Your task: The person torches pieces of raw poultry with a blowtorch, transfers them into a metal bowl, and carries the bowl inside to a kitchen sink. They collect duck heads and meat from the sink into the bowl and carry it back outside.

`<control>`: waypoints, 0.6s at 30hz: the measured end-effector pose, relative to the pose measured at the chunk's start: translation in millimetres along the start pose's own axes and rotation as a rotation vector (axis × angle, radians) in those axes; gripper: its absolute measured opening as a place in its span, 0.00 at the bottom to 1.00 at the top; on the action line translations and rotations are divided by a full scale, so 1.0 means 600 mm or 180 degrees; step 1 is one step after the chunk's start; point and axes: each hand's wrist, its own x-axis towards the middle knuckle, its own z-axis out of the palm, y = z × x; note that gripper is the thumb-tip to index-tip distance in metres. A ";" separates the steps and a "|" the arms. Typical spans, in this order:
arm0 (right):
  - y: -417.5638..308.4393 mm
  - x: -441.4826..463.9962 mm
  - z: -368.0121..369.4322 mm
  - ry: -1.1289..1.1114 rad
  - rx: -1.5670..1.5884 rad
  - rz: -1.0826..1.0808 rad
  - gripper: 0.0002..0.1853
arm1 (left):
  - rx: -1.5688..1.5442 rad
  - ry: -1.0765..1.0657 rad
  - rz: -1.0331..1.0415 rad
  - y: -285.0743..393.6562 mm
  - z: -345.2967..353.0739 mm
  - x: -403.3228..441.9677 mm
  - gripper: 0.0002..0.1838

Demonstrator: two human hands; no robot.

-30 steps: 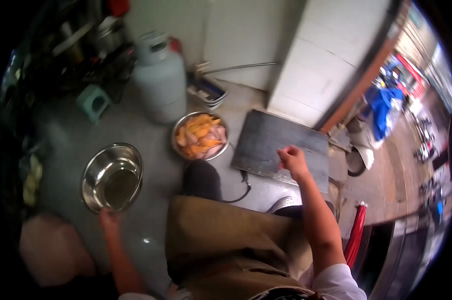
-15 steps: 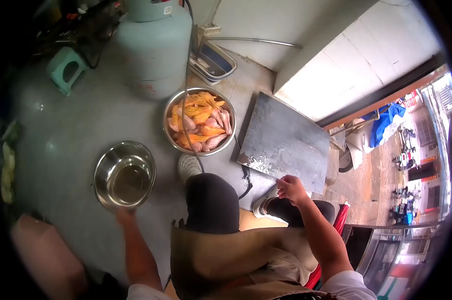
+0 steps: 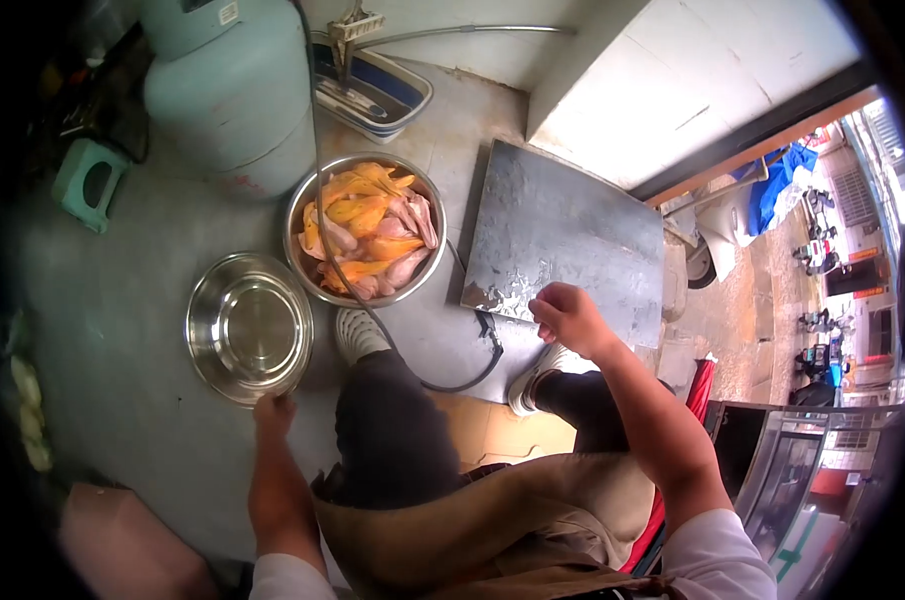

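Note:
A shiny steel basin (image 3: 201, 335) with nothing solid visible in it sits at left. My left hand (image 3: 274, 410) is closed at its near rim, and the fingertips are partly hidden. Close by, a second steel bowl (image 3: 295, 270) holds several pieces of raw poultry (image 3: 373, 235) with yellow and pink skin. My right hand (image 3: 570, 318) is curled closed above the near edge of a dark flat board (image 3: 573, 240). What its fingers hold, if anything, does not show. The board's surface has wet, whitish patches.
A pale green gas cylinder (image 3: 233, 110) stands at the back, its dark hose (image 3: 320, 150) crossing in front of the poultry bowl. Behind are a blue-grey tub (image 3: 398, 100) and a green stool (image 3: 88, 185). A white wall (image 3: 693, 90) borders a doorway to the street.
The steel basin has come closer to the poultry bowl and looks flatter, with my left hand at its rim. My right hand stays closed beside the board. The whole view has shifted.

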 end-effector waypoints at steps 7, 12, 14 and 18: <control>0.009 -0.001 -0.014 0.0162 -0.1693 -0.1467 0.08 | 0.4934 -0.0518 0.2271 -0.017 0.024 0.057 0.08; 0.015 -0.031 -0.029 0.0035 -0.1817 -0.1801 0.06 | 0.2228 -0.0654 0.2035 0.169 0.281 0.008 0.08; 0.011 -0.045 -0.035 0.0044 -0.1863 -0.1634 0.06 | 0.3429 -0.1172 0.3293 0.283 0.363 -0.072 0.10; 0.016 -0.055 -0.049 0.0053 -0.1736 -0.1788 0.07 | 0.4501 -0.1735 0.2668 0.354 0.423 -0.090 0.16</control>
